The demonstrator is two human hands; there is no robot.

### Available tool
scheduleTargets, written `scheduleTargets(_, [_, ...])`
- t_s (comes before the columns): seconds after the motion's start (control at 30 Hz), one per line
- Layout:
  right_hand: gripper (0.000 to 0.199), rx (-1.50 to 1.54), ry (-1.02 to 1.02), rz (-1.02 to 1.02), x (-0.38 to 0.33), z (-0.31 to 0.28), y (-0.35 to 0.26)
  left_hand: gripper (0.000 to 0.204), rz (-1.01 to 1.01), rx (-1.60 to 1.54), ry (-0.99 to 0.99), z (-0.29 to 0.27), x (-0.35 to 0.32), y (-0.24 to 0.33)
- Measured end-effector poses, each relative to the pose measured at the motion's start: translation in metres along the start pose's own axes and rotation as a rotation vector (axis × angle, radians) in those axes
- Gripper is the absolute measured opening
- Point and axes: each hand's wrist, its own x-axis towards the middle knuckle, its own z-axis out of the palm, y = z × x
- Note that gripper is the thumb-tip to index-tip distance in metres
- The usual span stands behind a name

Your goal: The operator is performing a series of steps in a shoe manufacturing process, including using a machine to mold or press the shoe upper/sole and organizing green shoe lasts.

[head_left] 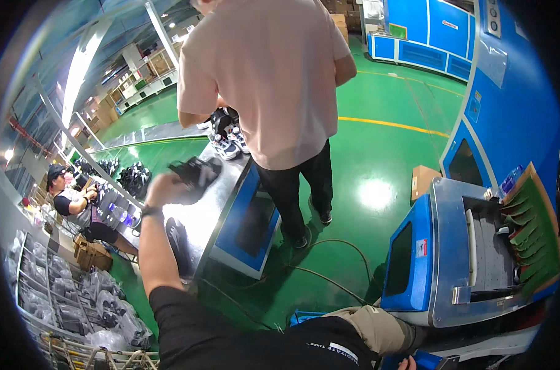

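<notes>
My left hand (pixel 164 190) is stretched out over the metal tabletop (pixel 215 203), closed on a black shoe (pixel 201 175). Motion smears both the hand and the shoe. Below them, another dark shoe (pixel 178 245) lies lengthwise along the table's near end, close to my forearm. Only a few fingertips of my right hand (pixel 407 364) show at the lower edge, beside a blue object; whether they grip anything is hidden.
A person in a pale shirt (pixel 273 86) stands ahead beside a pile of shoes (pixel 225 139). A blue machine (pixel 409 259) with an opening stands at right. Hoses (pixel 329 280) cross the green floor. Racks of bagged items (pixel 64 296) and another person (pixel 76 200) are at left.
</notes>
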Motion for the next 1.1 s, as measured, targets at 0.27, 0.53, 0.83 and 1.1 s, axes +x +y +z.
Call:
scheduleTargets(0.27, [0.033,0.089,0.007,0.137,-0.015,0.010,-0.003,0.027,-0.322,0.270,0.980,-0.015,0.090,-0.089])
scheduleTargets(0.53, [0.032,0.094,-0.119,0.162,-0.020,0.011,-0.056,0.030,-0.156,-0.202,0.835,0.074,0.097,0.009])
scheduleTargets(0.83, [0.027,0.154,0.255,0.416,-0.040,0.002,-0.003,0.019,0.444,-0.419,0.181,0.193,0.032,0.260])
scheduleTargets(1.1, [0.032,0.199,0.154,0.831,-0.077,0.049,0.040,0.024,1.414,-0.678,-0.308,0.207,-0.128,0.582])
